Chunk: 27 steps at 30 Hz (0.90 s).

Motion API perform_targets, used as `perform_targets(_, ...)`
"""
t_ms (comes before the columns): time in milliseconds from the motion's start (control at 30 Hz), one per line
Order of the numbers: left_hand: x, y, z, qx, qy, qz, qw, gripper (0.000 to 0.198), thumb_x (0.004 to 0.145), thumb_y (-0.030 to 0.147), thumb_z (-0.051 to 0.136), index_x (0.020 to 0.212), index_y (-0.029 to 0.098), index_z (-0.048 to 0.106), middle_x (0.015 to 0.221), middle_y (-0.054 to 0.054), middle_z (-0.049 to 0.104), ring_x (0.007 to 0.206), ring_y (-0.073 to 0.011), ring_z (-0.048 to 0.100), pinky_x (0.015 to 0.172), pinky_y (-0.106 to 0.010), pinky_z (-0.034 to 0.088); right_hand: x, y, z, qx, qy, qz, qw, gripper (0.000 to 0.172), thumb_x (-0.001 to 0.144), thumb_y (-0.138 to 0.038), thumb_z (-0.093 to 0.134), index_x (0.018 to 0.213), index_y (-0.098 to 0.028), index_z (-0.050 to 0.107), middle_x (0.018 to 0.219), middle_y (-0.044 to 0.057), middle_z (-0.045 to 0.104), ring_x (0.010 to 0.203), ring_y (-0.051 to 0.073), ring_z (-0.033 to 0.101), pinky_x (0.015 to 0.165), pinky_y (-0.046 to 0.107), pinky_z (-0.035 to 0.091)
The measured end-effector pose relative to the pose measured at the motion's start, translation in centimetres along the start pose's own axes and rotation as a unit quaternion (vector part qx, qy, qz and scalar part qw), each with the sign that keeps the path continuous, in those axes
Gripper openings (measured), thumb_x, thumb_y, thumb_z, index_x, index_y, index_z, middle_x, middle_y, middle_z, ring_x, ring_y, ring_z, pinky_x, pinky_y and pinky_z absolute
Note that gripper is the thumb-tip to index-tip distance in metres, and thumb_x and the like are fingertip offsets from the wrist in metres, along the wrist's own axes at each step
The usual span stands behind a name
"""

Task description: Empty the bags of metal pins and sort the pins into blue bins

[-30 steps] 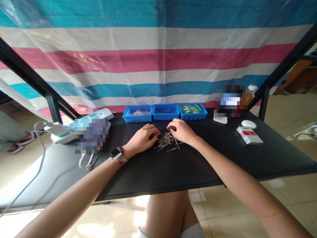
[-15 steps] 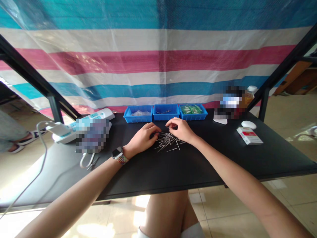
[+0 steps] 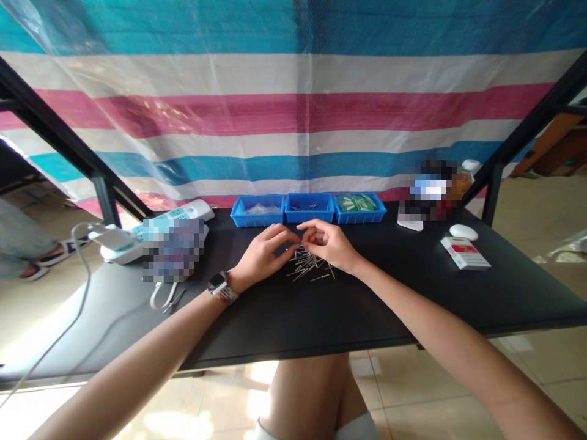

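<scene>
A loose pile of thin metal pop rivets [image 3: 308, 264] lies on the black table in front of me. My left hand [image 3: 269, 249] is at the pile's left edge, thumb and fingertips pinched together; a watch is on that wrist. From the right, my right hand [image 3: 331, 244] reaches over the pile, its thumb and index finger also closed. The fingertips of both hands nearly meet above the rivets. Anything pinched between them is too small to make out. Behind the hands stands the middle blue bin [image 3: 309, 215], with a few rivets in it.
Beside it are a left bin [image 3: 257, 219] of clear plastic bags and a right bin [image 3: 360, 216] of green-and-white packets. A power strip [image 3: 192, 211] with a cable sits left. At right are a cigarette box [image 3: 465, 253], a white oval case [image 3: 463, 232] and a bottle [image 3: 468, 174].
My right hand has moved left toward my left hand, so the fingertips are now almost together over the pile. The left hand has barely shifted.
</scene>
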State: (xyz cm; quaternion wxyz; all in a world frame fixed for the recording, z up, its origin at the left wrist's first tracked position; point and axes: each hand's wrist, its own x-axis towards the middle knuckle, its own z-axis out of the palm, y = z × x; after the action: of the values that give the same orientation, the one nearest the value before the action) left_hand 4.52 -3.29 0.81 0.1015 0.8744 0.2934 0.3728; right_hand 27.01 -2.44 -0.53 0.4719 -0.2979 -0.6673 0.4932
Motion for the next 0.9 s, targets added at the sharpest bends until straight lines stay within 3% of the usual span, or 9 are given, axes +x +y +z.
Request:
perform_targets(233, 0.05, -0.11, -0.14, 0.013, 0.024, -0.034, 0.999, 0.024, 0.111, 0.036, 0.055, 0.098, 0.022, 0.069, 0.095, -0.006, 0.068, 0.091, -0.0206, 0.063, 0.084, -0.035, 0.053, -0.25, -0.47, -0.1, -0.004, 0.032, 0.003, 0.999, 0.028, 0.079, -0.025, 0.08, 0.106, -0.021, 0.072, 0.093, 0.003, 0.075, 0.082, 0.018, 0.072, 0.078, 0.031, 0.059)
perform_targets(367, 0.09, -0.35, -0.15, -0.006, 0.041, -0.055, 0.998, 0.028, 0.112, 0.037, 0.054, 0.093, 0.021, 0.067, 0.089, -0.005, 0.067, 0.085, -0.0193, 0.063, 0.08, -0.034, 0.051, -0.33, -0.46, -0.11, -0.017, 0.051, 0.006, 0.999, 0.017, 0.082, -0.031, 0.081, 0.092, -0.022, 0.07, 0.084, 0.002, 0.074, 0.079, 0.02, 0.074, 0.076, 0.033, 0.059)
perform_targets(533, -0.02, -0.25, -0.07, -0.005, 0.042, -0.067, 0.997, 0.022, 0.11, 0.039, 0.056, 0.104, 0.021, 0.068, 0.096, -0.005, 0.069, 0.09, -0.0196, 0.066, 0.084, -0.034, 0.054, -0.22, -0.22, -0.25, -0.029, 0.064, 0.01, 0.997, 0.031, 0.089, -0.052, 0.08, 0.089, -0.022, 0.072, 0.082, 0.003, 0.075, 0.075, 0.021, 0.074, 0.072, 0.034, 0.059)
perform_targets(667, -0.1, -0.06, -0.15, -0.004, 0.045, -0.053, 0.998, 0.02, 0.109, 0.039, 0.059, 0.112, 0.021, 0.067, 0.101, -0.006, 0.07, 0.095, -0.0202, 0.067, 0.087, -0.034, 0.056, -0.22, -0.09, -0.25, -0.03, 0.067, 0.013, 0.997, 0.047, 0.087, -0.069, 0.079, 0.086, -0.022, 0.071, 0.078, 0.003, 0.074, 0.068, 0.021, 0.071, 0.067, 0.034, 0.059)
perform_targets(767, -0.11, 0.04, -0.33, -0.007, 0.04, -0.035, 0.999, 0.019, 0.111, 0.035, 0.056, 0.108, 0.022, 0.068, 0.102, -0.007, 0.07, 0.096, -0.0205, 0.067, 0.088, -0.035, 0.056, -0.32, -0.21, -0.12, -0.025, 0.061, 0.015, 0.998, 0.049, 0.088, -0.071, 0.077, 0.084, -0.022, 0.071, 0.077, 0.003, 0.074, 0.066, 0.021, 0.07, 0.065, 0.034, 0.058)
perform_targets(900, -0.06, 0.0, -0.49, 0.001, 0.048, -0.038, 0.998, 0.021, 0.111, 0.035, 0.055, 0.102, 0.021, 0.069, 0.098, -0.007, 0.068, 0.093, -0.0205, 0.065, 0.086, -0.035, 0.054, -0.43, -0.68, -0.04, -0.006, 0.063, 0.014, 0.998, 0.04, 0.09, -0.061, 0.078, 0.09, -0.022, 0.073, 0.078, 0.003, 0.074, 0.065, 0.019, 0.07, 0.063, 0.033, 0.058)
